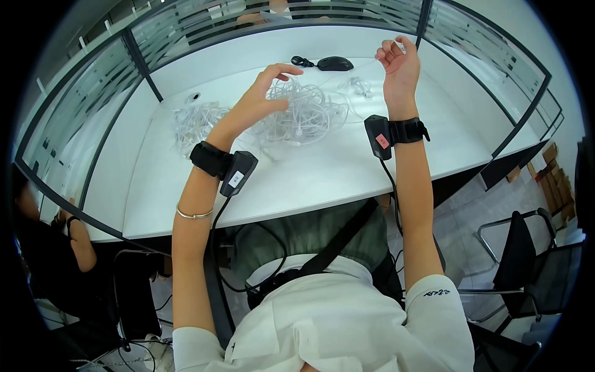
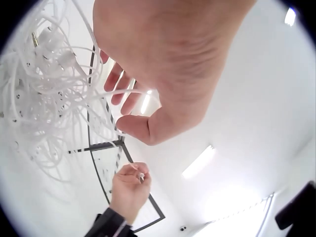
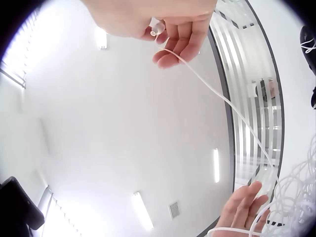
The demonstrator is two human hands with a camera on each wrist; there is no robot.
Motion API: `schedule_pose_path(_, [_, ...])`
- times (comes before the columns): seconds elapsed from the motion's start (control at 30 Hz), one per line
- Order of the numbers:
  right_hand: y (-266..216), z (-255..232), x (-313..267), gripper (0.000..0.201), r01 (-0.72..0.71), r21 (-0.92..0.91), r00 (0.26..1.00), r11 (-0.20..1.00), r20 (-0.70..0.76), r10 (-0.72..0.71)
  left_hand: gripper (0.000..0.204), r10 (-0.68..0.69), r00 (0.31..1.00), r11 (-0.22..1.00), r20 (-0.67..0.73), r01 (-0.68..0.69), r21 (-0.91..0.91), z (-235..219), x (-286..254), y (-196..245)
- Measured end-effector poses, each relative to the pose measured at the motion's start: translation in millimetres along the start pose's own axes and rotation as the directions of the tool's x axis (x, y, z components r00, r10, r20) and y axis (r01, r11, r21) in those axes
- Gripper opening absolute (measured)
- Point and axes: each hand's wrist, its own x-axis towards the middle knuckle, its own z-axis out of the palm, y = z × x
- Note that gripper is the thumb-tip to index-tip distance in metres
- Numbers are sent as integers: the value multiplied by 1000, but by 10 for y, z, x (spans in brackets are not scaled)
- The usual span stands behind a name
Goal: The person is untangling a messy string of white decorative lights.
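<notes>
My right hand (image 1: 400, 71) is raised over the right side of the desk, pinching one end of a white earphone cable (image 3: 212, 90). A small rounded white end piece (image 3: 157, 28) shows between its thumb and fingers. From there the cable runs down to a large tangle of white earphone cables (image 1: 307, 118). My left hand (image 1: 263, 96) hovers at the left edge of this tangle, fingers loosely bent and thumb apart. A strand crosses in front of its fingers in the left wrist view.
Left of the tangle lies a second pile of white cables (image 1: 197, 124), and a small white bundle (image 1: 359, 87) sits to the right. A black mouse (image 1: 335, 63) with its coiled cord is at the back. Glass partitions edge the white desk (image 1: 167, 198). Another person (image 1: 59, 254) sits at left.
</notes>
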Motion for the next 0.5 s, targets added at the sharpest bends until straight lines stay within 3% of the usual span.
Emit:
schedule_pose_path(0.1, [6,8,5,19,-17,-24,995,1000,99,19,40,-52,993,954,104,80,-289,-122,34,147])
schedule_pose_path(0.13, [7,14,0,19,-22,-26,993,999,118,25,34,-33,996,913,77,62,-403,-126,43,125])
schedule_pose_path(0.23, [-7,57,-33,19,-33,-52,985,998,169,41,24,-155,988,926,-5,143,-349,-148,43,35])
schedule_pose_path(0.33, [-32,101,-57,19,-35,-106,971,994,233,59,10,-193,981,971,13,193,-139,-54,-6,-111])
schedule_pose_path(0.43, [-25,152,-88,17,40,-167,954,985,298,11,17,-95,995,966,22,87,245,19,-50,3])
schedule_pose_path(0.5, [-28,186,-113,17,42,-178,954,983,300,14,22,-110,994,939,25,96,332,77,-92,16])
